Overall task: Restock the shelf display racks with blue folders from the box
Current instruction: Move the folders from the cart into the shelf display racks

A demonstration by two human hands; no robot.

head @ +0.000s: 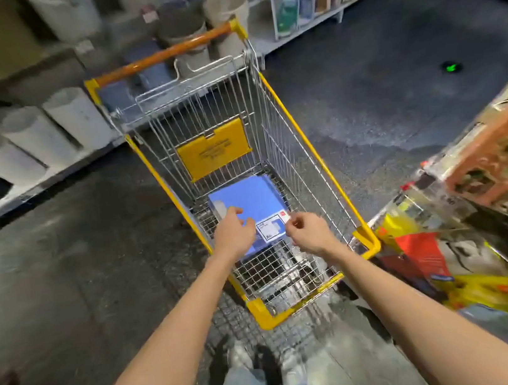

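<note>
Step in hand: taking the blue folders (247, 200) out of the cart (304, 138), judged from both arms reaching into the basket.
Where the folders are: flat on the wire floor of the basket, towards its far end, just below the yellow flap (215, 148). A white label (271, 231) sits at their near right corner. Whether this is one pack or a loose stack is not clear.
Left hand (233, 231): open, fingers stretched forward and laid on the top face near the near left edge.
Right hand (306, 229): fingers curled right at the labelled corner. Whether they already pinch the edge cannot be told.
How to do it well: get fingers under both near corners, not only on top, since the cover looks smooth and likely to slide. Lift level so no folder slips off, and raise it straight above the side rails before swinging away.
Risk: a corner may catch in the wire mesh.
Likely destination: not identifiable; goods racks (438, 263) stand close on the right, white cylinders (36, 132) on the left shelf.
Progress: early, nothing yet lifted.
</note>
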